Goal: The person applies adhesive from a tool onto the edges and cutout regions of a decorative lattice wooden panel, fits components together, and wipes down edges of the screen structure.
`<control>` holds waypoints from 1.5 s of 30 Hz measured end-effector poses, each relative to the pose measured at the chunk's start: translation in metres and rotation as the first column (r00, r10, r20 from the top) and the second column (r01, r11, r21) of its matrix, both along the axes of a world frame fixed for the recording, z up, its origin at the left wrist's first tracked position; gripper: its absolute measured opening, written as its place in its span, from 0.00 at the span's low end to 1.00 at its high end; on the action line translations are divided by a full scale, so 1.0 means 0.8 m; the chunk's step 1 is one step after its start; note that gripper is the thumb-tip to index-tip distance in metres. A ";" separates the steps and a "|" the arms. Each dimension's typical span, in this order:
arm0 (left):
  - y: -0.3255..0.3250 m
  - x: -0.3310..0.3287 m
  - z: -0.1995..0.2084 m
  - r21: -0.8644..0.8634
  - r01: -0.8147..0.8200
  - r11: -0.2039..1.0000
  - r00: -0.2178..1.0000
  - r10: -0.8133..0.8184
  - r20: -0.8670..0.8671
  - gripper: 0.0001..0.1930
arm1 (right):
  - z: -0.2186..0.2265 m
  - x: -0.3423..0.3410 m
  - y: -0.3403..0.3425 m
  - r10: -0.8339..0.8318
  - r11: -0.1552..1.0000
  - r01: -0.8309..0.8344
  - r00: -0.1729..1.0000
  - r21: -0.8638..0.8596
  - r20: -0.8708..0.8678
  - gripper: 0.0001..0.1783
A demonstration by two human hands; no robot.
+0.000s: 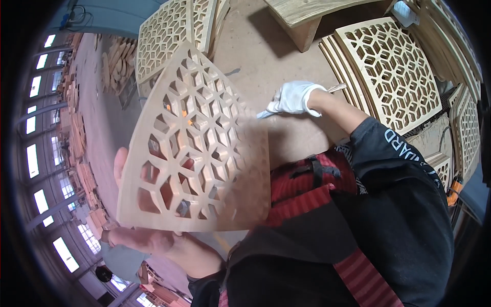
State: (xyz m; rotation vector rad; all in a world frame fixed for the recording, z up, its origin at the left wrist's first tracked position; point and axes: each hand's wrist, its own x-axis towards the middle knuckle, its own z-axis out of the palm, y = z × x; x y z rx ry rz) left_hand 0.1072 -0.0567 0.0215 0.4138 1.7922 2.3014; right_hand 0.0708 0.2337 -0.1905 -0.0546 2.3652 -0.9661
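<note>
A pale wooden lattice panel (171,166), cut through with a star-like pattern, stands tilted before me, its right side blurred. Bare and gripping its lower left edge is my left hand (140,239), with the thumb below and fingertips showing past the left side. My right hand (294,98) wears a white glove and is closed to the right of the panel's top. From its fingers juts a slim tool with a pale bluish tip (263,114). A thin wooden stick end (336,88) shows beyond the wrist; I cannot tell if it belongs to the tool.
Under the right hand spreads a brown work surface (250,43). Similar lattice panels lie stacked at the right (391,71) and lean at the upper left (169,36). A wooden bench-like piece (307,15) stands at the back. Timber piles (79,138) line the hall's left side.
</note>
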 end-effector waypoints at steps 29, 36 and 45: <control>0.071 -0.224 -0.212 0.549 0.361 0.754 0.840 -0.518 0.159 0.31 | -0.037 0.027 -0.041 0.135 0.982 -0.038 0.829 0.187 -0.542 0.19; 0.064 -0.236 -0.292 0.627 0.433 0.647 0.643 -0.709 0.288 0.27 | -0.020 0.029 -0.051 0.173 0.969 -0.092 0.914 0.229 -0.366 0.08; 0.064 -0.247 -0.316 0.674 0.643 0.364 0.540 -0.840 -0.061 0.22 | -0.062 0.016 -0.069 -0.175 0.799 0.450 0.809 -0.399 0.560 0.30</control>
